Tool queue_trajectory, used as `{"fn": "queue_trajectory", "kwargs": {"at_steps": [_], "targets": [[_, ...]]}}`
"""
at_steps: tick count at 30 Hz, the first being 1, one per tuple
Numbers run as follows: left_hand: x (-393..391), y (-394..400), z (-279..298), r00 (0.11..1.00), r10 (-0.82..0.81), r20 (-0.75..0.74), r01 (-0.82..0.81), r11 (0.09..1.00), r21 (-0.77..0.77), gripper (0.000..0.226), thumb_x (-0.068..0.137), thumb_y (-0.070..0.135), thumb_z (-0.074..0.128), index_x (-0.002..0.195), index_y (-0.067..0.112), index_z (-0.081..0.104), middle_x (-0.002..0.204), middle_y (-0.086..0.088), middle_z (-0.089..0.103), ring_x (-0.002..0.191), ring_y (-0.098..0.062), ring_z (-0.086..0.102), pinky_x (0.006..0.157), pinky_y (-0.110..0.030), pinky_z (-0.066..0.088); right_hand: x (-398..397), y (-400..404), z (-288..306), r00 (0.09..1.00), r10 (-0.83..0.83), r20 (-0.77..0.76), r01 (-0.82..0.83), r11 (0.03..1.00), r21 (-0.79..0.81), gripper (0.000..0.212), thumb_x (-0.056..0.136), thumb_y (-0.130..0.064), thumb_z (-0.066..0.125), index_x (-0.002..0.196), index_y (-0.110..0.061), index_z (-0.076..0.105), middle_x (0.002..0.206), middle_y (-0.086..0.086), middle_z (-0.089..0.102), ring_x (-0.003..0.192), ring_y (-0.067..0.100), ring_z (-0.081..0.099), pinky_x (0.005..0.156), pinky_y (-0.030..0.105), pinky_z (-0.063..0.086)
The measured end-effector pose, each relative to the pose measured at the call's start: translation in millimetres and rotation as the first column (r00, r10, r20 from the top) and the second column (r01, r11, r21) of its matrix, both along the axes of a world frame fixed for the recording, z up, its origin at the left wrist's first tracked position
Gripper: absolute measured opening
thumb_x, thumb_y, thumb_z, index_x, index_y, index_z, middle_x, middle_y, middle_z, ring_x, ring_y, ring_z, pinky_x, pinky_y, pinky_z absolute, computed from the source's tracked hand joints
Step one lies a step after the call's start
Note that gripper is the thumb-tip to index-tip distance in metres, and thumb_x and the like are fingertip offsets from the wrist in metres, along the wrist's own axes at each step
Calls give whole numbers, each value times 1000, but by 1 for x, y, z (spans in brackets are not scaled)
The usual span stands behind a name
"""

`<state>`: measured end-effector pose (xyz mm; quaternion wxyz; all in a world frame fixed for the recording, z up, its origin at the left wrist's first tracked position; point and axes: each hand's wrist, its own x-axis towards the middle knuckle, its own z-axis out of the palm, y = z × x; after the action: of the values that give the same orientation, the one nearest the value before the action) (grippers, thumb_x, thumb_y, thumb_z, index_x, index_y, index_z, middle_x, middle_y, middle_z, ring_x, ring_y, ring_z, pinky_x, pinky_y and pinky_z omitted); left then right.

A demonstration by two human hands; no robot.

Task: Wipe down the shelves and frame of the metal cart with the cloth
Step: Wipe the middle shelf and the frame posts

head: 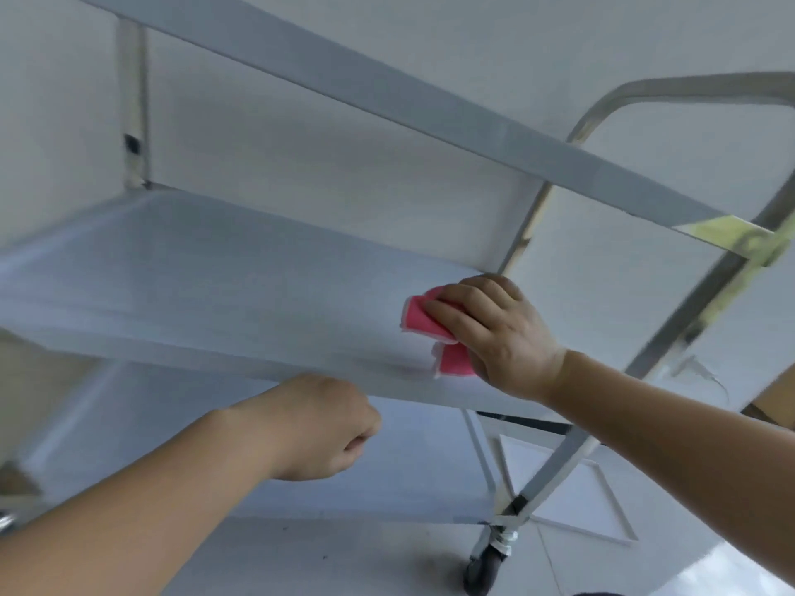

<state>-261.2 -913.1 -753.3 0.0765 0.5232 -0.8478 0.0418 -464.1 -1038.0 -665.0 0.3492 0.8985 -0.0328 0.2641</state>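
The metal cart fills the view, with a top shelf edge (430, 114), a middle shelf (215, 286) and a bottom shelf (387, 466). A folded pink cloth (423, 318) lies on the right end of the middle shelf. My right hand (494, 333) rests on top of the cloth with its fingers curled over it and presses it onto the shelf. My left hand (318, 428) is below the front lip of the middle shelf, fingers curled into a loose fist that holds nothing visible. The picture is blurred by motion.
The cart's tubular handle frame (645, 96) rises at the right, with yellowish tape (731, 238) on the joint. A black caster wheel (484, 569) stands on the pale floor. A white framed panel (568, 488) lies on the floor behind the cart. A white wall is behind.
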Motion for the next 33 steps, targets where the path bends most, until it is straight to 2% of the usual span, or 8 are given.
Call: {"fn": "queue_trajectory", "kwargs": {"at_steps": [4, 7, 11, 15, 19, 24, 28, 33], "targets": [[60, 41, 5, 984, 176, -3, -176, 984, -14, 29, 84, 32, 47, 63, 19, 33, 69, 2, 51, 61, -19, 41, 54, -29, 30, 84, 27, 6, 986, 168, 3, -168, 986, -1, 33, 94, -26, 51, 117, -5, 62, 110, 15, 64, 94, 34, 59, 88, 42, 43], [105, 76, 12, 947, 320, -34, -321, 946, -35, 33, 82, 34, 51, 61, 17, 33, 64, 2, 47, 57, -16, 37, 48, -27, 23, 141, 49, 12, 963, 271, 7, -271, 963, -4, 36, 97, -29, 45, 119, -5, 60, 111, 16, 64, 95, 34, 58, 89, 42, 42], [153, 123, 15, 869, 486, -93, -490, 871, -24, 35, 81, 34, 54, 58, 20, 32, 63, 3, 45, 59, -16, 41, 49, -27, 26, 205, 75, 21, 928, 372, 1, -372, 927, -47, 38, 93, -29, 53, 122, -6, 58, 113, 15, 63, 98, 34, 57, 90, 43, 41], [180, 157, 15, 810, 569, -143, -574, 819, 9, 36, 82, 30, 52, 56, 19, 30, 58, 3, 38, 50, -12, 33, 46, -27, 24, 262, 109, 39, 894, 443, -59, -447, 883, -141, 43, 92, -37, 53, 121, -6, 60, 111, 15, 64, 98, 35, 60, 90, 44, 42], [199, 174, 16, 769, 619, -160, -621, 783, 42, 31, 82, 26, 48, 58, 19, 30, 57, 3, 36, 49, -12, 28, 46, -26, 23, 320, 146, 71, 856, 516, 20, -495, 831, -255, 43, 81, -19, 67, 121, -8, 58, 110, 13, 64, 94, 34, 60, 88, 42, 41], [213, 185, 19, 749, 629, -207, -640, 768, 19, 28, 81, 25, 49, 60, 18, 32, 62, 4, 39, 53, -13, 30, 48, -26, 24, 383, 173, 107, 920, 389, 37, -352, 865, -358, 32, 83, -15, 54, 115, -12, 59, 110, 9, 62, 100, 32, 58, 94, 44, 42], [216, 185, 16, 740, 636, -217, -648, 761, 21, 32, 82, 25, 50, 58, 19, 30, 60, 4, 38, 50, -11, 29, 48, -25, 24, 407, 162, 100, 975, 215, -45, -217, 903, -370, 35, 91, -21, 36, 117, -12, 57, 119, 9, 60, 123, 33, 45, 114, 47, 21], [217, 182, 3, 762, 619, -192, -623, 781, 44, 33, 83, 25, 51, 58, 19, 31, 60, 2, 40, 52, -14, 34, 49, -26, 27, 417, 152, 76, 965, 250, -81, -261, 871, -416, 27, 92, -21, 41, 102, -5, 60, 104, 15, 61, 113, 39, 49, 114, 50, 20]]}}
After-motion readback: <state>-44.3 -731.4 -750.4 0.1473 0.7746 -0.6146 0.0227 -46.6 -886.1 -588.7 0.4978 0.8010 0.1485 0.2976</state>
